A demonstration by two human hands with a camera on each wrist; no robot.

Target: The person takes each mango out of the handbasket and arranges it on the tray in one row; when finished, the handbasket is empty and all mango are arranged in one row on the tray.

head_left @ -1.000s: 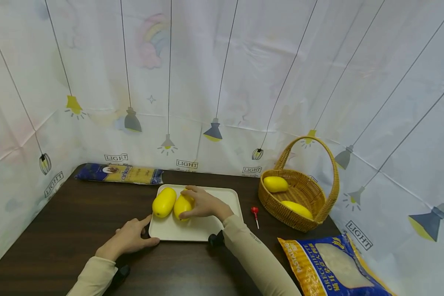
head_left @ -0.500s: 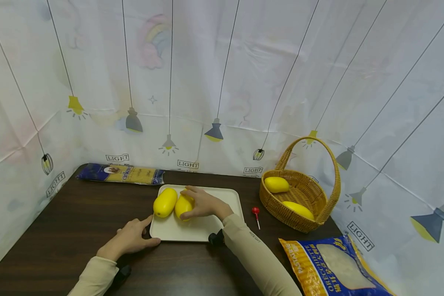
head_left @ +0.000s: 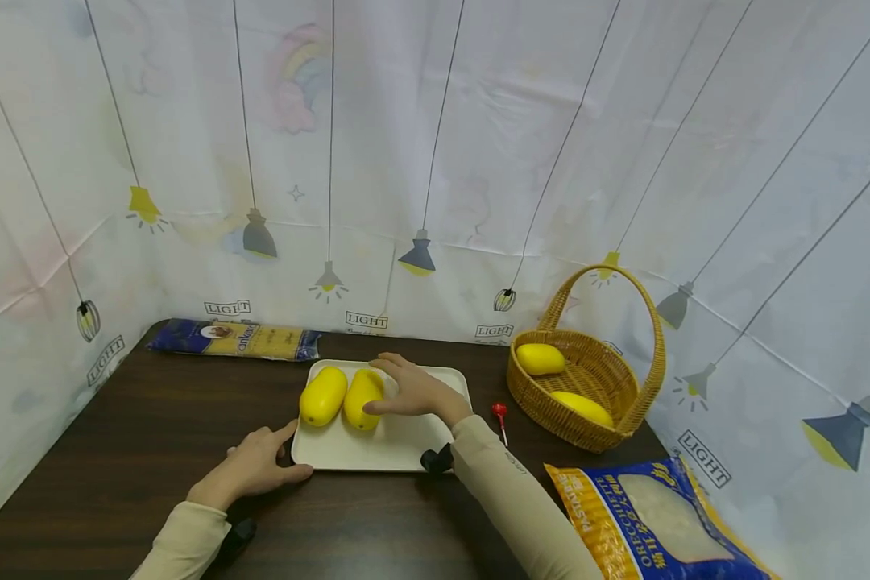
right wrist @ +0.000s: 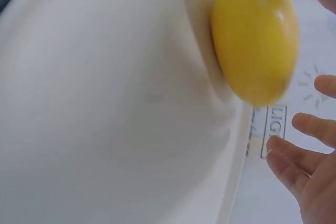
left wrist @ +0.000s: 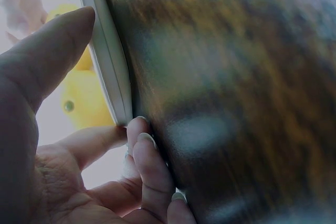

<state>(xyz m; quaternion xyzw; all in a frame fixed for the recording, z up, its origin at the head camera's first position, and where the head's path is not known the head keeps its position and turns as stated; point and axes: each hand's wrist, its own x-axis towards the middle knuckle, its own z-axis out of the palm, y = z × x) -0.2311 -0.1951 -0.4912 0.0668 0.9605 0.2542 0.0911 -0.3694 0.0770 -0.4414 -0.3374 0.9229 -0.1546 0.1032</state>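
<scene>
Two yellow mangoes lie side by side on a cream tray (head_left: 377, 457): the left mango (head_left: 323, 396) and the right mango (head_left: 363, 399). My right hand (head_left: 420, 391) hovers over the tray beside the right mango, fingers spread. In the right wrist view a gap separates those fingers from the nearer mango (right wrist: 255, 40). My left hand (head_left: 254, 466) touches the tray's near-left corner, with thumb and index finger extended along its two edges. In the left wrist view its thumb (left wrist: 58, 51) lies against the tray rim (left wrist: 107, 56), while other fingers are bent at the tabletop.
A wicker basket (head_left: 551, 419) with an arched handle stands at the right, holding two more mangoes. A red lollipop (head_left: 500, 412) lies between tray and basket. One pasta bag (head_left: 660, 519) is at the front right, another long pasta packet (head_left: 235, 340) at the back left.
My right hand has let go of the right mango and drawn off to the right, its fingers spreading. The mango stays on the tray. My left hand keeps its place at the corner.
</scene>
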